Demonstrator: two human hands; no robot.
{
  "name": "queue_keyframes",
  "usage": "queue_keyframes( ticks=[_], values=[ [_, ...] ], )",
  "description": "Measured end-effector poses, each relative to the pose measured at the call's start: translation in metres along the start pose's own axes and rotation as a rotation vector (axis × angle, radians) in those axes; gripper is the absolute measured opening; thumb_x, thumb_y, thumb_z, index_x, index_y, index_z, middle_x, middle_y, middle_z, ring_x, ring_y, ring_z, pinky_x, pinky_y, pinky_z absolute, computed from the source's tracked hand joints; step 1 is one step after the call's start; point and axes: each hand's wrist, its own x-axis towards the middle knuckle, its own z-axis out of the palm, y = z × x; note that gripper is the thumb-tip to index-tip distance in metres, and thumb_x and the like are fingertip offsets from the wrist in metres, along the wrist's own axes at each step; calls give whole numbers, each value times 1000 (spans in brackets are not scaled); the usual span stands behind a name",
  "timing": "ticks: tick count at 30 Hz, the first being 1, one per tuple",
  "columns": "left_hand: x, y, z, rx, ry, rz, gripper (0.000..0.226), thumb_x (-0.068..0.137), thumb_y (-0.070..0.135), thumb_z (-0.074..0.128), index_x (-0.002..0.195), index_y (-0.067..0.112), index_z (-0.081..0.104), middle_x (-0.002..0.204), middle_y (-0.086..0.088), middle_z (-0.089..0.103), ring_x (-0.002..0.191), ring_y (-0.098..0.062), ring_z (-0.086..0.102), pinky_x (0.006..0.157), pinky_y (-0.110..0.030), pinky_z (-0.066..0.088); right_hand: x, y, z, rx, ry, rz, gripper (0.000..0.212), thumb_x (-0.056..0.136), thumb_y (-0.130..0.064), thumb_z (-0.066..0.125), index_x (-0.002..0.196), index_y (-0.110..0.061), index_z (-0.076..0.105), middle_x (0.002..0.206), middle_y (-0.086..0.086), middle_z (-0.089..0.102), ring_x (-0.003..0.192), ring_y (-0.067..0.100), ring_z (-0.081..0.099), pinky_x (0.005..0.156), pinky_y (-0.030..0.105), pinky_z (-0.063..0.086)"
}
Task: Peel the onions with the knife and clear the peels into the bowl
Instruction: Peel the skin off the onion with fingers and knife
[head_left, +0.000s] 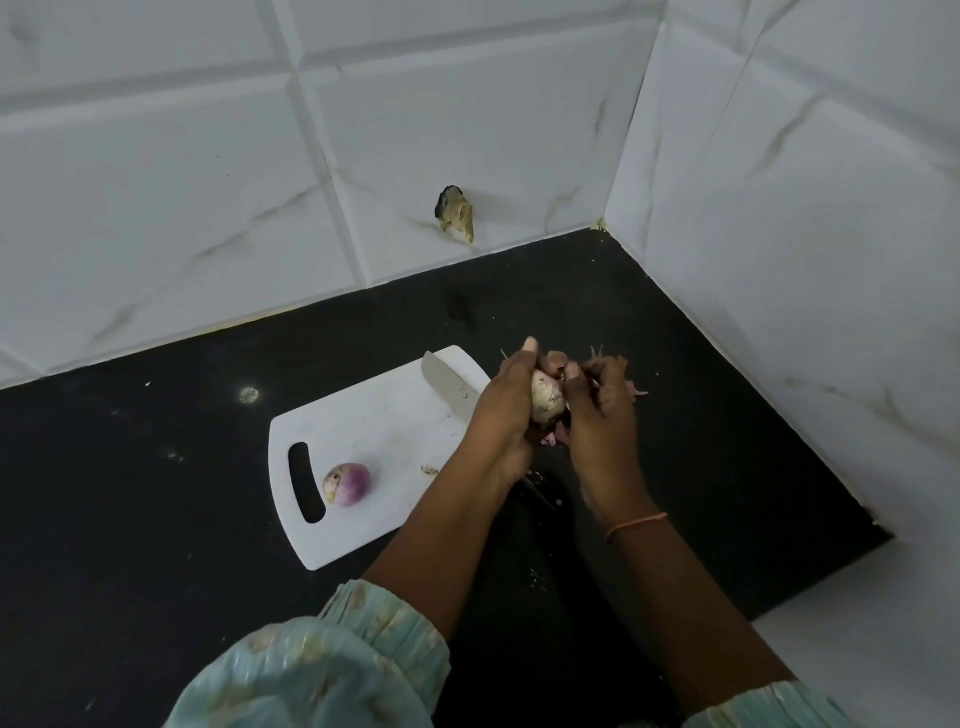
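My left hand (506, 400) grips a pale, partly peeled onion (547, 397) above the right edge of the white cutting board (363, 431). My right hand (605, 410) pinches loose brownish peel (558, 358) at the onion's top. A knife (447, 387) lies on the board with its blade pointing to the far left; its handle is hidden under my left hand. A second onion (347, 484), purple and peeled, rests on the board near the handle slot. Pinkish peel scraps (550, 439) show below my hands. No bowl is in view.
The board lies on a black countertop (156, 493) in a corner of white tiled walls (779, 234). A damaged hole (456, 213) marks the back wall. Small peel bits (429, 470) lie on the board and counter.
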Motion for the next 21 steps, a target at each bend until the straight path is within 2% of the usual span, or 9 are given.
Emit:
queue_keyframes(
  ticks=[2,5,7,10,12,14,17,19,21],
  values=[
    [1,1,0,-13,37,-48,48,97,52,53,111,9,65,105,-9,75,95,-23,72,82,-37,59,-3,-1,-1,39,-85,40,17,98,-27,55,109,-13,56,104,5,67,99,15,68,86,35,56],
    [5,6,-5,5,19,-33,73,94,70,37,94,5,71,88,-13,76,88,-25,72,102,-45,51,-6,0,-8,-68,-214,-43,39,89,-30,67,122,-15,52,115,0,65,107,9,65,90,29,55],
    [4,11,-6,66,-87,-61,80,93,74,26,109,9,69,104,-12,75,101,-24,71,106,-44,47,-3,4,-14,-126,-232,-80,35,92,-21,67,123,-21,51,117,-4,65,109,8,64,92,31,54],
    [-5,6,-2,265,-155,-55,55,105,52,29,110,14,69,110,-11,74,98,-19,70,93,-36,51,-2,2,-14,-80,-156,-27,22,99,-22,55,106,-43,52,109,-6,66,103,12,67,86,37,57],
    [-8,-5,1,337,-118,14,38,105,42,36,116,18,63,114,-9,72,103,-20,67,96,-39,53,-1,-4,-10,-23,-68,26,13,101,-22,50,102,-35,53,102,-2,66,97,18,68,76,36,58],
    [-12,-13,1,410,-102,116,32,106,43,35,126,26,54,118,1,68,107,-12,64,98,-36,52,2,-8,-6,49,-10,146,19,101,-26,47,119,-23,52,106,2,65,98,20,66,72,32,55],
    [-16,-22,-3,476,-122,264,23,106,45,32,122,45,49,113,19,61,97,9,60,84,-13,49,5,-14,-3,125,30,321,39,102,-31,43,139,-20,44,121,5,62,101,17,65,74,31,55],
    [-17,-25,-6,450,-167,312,24,106,40,34,123,46,51,116,18,62,98,12,63,82,-10,50,6,-16,-4,182,55,382,33,102,-33,42,124,-17,60,111,8,70,98,21,68,73,31,55],
    [-14,-28,-12,432,-232,354,33,105,32,44,137,37,52,127,12,63,111,5,63,93,-18,52,8,-18,-8,262,73,486,39,101,-39,40,103,-17,72,97,7,75,95,23,70,74,32,54]
  ],
)
